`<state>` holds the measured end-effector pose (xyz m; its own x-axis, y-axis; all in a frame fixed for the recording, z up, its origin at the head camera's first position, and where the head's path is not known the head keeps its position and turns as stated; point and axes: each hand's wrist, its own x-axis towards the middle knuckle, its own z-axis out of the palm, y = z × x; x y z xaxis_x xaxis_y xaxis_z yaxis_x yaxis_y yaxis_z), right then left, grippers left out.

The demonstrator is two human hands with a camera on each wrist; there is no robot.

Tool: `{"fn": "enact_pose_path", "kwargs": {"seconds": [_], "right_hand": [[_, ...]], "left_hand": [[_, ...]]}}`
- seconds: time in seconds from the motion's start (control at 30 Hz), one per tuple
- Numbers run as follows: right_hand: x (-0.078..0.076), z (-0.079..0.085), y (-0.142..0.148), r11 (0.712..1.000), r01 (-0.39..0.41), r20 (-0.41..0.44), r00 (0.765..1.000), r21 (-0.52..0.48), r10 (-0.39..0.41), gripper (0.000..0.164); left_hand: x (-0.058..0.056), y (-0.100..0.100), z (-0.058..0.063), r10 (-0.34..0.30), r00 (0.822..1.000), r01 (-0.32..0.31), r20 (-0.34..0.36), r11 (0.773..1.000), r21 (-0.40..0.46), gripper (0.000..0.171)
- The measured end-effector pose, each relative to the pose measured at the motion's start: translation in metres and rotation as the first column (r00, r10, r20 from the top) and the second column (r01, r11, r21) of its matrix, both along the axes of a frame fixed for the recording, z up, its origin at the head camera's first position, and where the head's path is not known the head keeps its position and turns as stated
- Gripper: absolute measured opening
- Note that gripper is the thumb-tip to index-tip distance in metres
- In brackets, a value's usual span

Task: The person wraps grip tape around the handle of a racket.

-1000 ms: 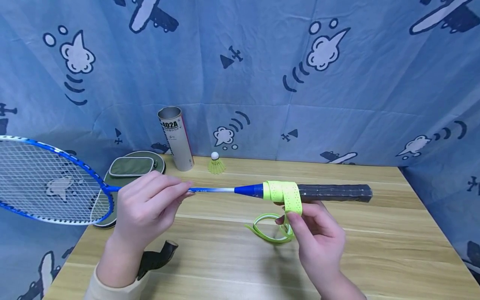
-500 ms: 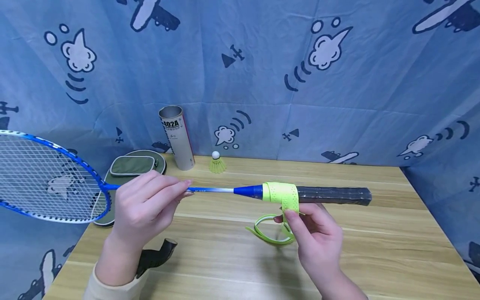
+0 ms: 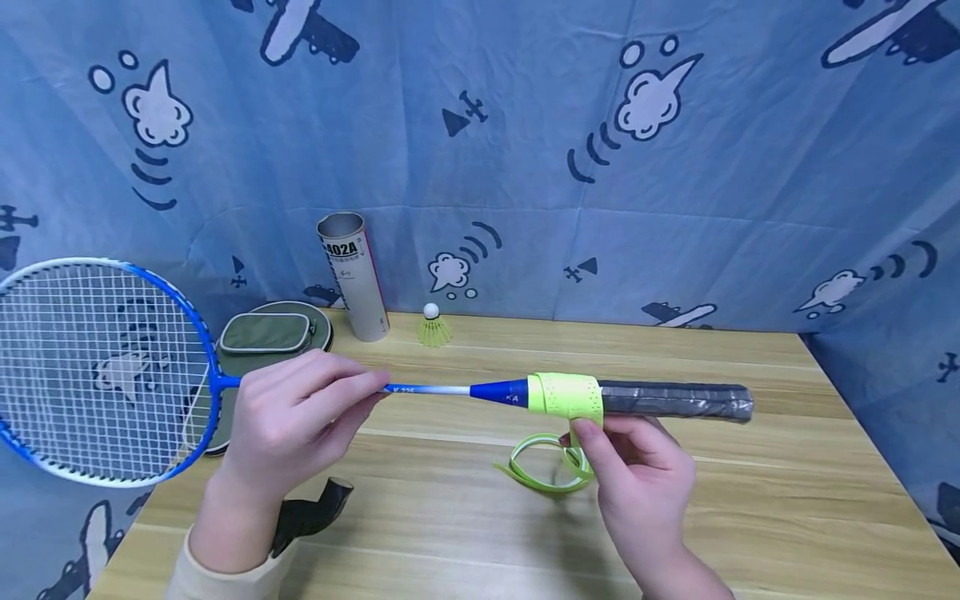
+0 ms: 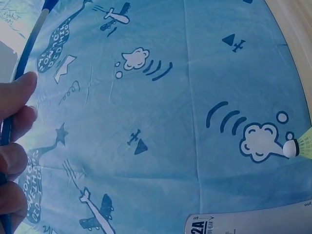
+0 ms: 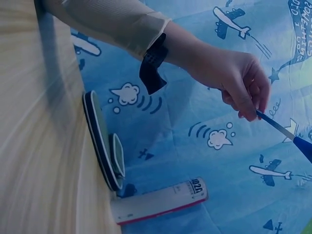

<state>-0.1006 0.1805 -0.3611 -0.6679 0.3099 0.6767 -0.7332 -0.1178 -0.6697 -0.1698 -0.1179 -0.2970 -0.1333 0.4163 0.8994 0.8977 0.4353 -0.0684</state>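
Note:
A blue-and-white badminton racket (image 3: pixel 429 390) is held level above the table, its head to the left and its dark handle (image 3: pixel 675 401) to the right. My left hand (image 3: pixel 300 417) pinches the shaft near the head; the right wrist view shows the same left hand (image 5: pixel 239 80) from the side. Neon-yellow perforated overgrip tape (image 3: pixel 562 394) is wound around the handle beside the blue cone. Below the handle, my right hand (image 3: pixel 645 475) pinches the tape between thumb and fingers. The tape's loose tail (image 3: pixel 525 475) curls beneath, left of that hand. My right hand does not show in the right wrist view.
A shuttlecock tube (image 3: pixel 356 283) stands at the back of the wooden table (image 3: pixel 750 517). Right of it is a yellow shuttlecock (image 3: pixel 432 327). A green zipped case (image 3: pixel 266 333) lies behind the racket head. A blue patterned curtain (image 3: pixel 510 167) hangs behind the table.
The racket has rolled about its shaft, so its strung face shows wider and lettering appears on the shaft and cone. The handle end has dipped slightly. Both hands keep their holds.

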Motion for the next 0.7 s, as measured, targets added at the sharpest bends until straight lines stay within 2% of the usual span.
{"fn": "enact_pose_path", "kwargs": {"seconds": [0.1, 0.27, 0.43, 0.6, 0.7], "right_hand": [[0.0005, 0.0002, 0.0006, 1.0, -0.023, 0.005, 1.0, -0.01, 0.023, 0.015], [0.0017, 0.0012, 0.0012, 0.998, -0.064, -0.004, 0.998, 0.009, 0.064, 0.023], [0.0005, 0.0022, 0.0001, 1.0, -0.03, -0.009, 1.0, 0.008, 0.03, 0.019], [-0.0004, 0.0008, -0.0005, 1.0, -0.005, -0.003, 1.0, 0.0, 0.005, 0.015], [-0.0003, 0.0003, -0.0005, 1.0, -0.021, -0.003, 1.0, -0.016, 0.021, 0.012]], "left_hand": [[0.0005, 0.0002, 0.0002, 0.004, 1.0, -0.003, 0.018, 1.0, -0.014, 0.025], [0.0003, 0.0014, 0.0003, 0.019, 1.0, -0.02, -0.006, 1.0, -0.013, 0.026], [0.0005, 0.0019, 0.0005, 0.02, 0.999, -0.02, -0.034, 1.0, -0.017, 0.026], [0.0015, -0.0003, 0.0011, 0.031, 0.999, -0.031, 0.007, 0.998, -0.062, 0.026], [0.0011, -0.0018, 0.0007, 0.041, 0.999, -0.038, 0.029, 0.996, -0.084, 0.025]]}}
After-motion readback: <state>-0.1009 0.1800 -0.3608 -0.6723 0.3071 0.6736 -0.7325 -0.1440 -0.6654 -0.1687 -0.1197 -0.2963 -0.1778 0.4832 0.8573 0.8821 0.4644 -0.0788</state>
